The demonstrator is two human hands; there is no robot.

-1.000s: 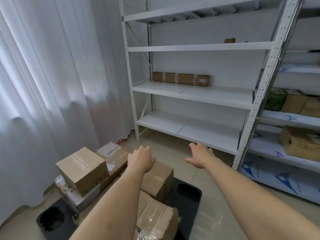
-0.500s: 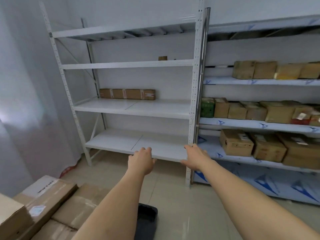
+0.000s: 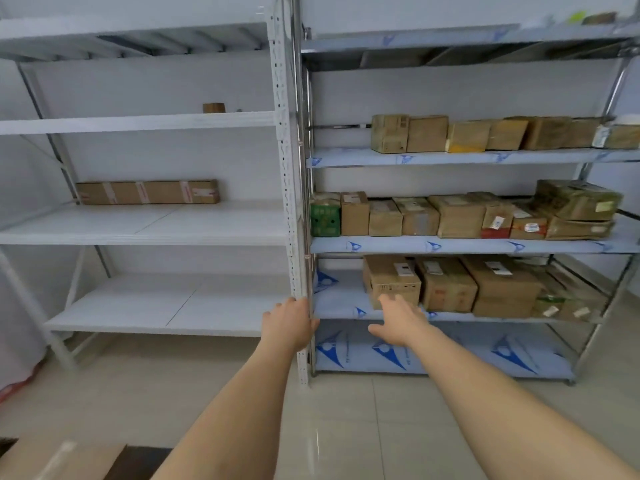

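1. The right fingers point(image 3: 387, 302) are spread and straight, released, gripping nothing. Their tips overlap the lower front of a box point(image 3: 391, 277); whether they touch it cannot be told.
2. The right hand point(image 3: 398, 323) is palm down, thumb out to the left, at the end of an outstretched arm.
3. The left fingers point(image 3: 294, 304) are curled under, clenched on nothing, with only the knuckles showing.
4. The left hand point(image 3: 287, 323) hangs in front of a white post point(image 3: 287, 168), level with the right hand and near it.
5. The box stands upright at the left end of a blue-filmed shelf point(image 3: 337, 303), the second from the floor in the right rack point(image 3: 450, 157). More boxes point(image 3: 446, 285) sit just beside it to the right.
6. The shelf above carries a row of cartons that starts with a green box point(image 3: 325, 218).
7. The left rack point(image 3: 138, 123) holds a long box point(image 3: 147, 192) at the back of its middle shelf.
8. Both racks stand on a pale tiled floor point(image 3: 346, 427).
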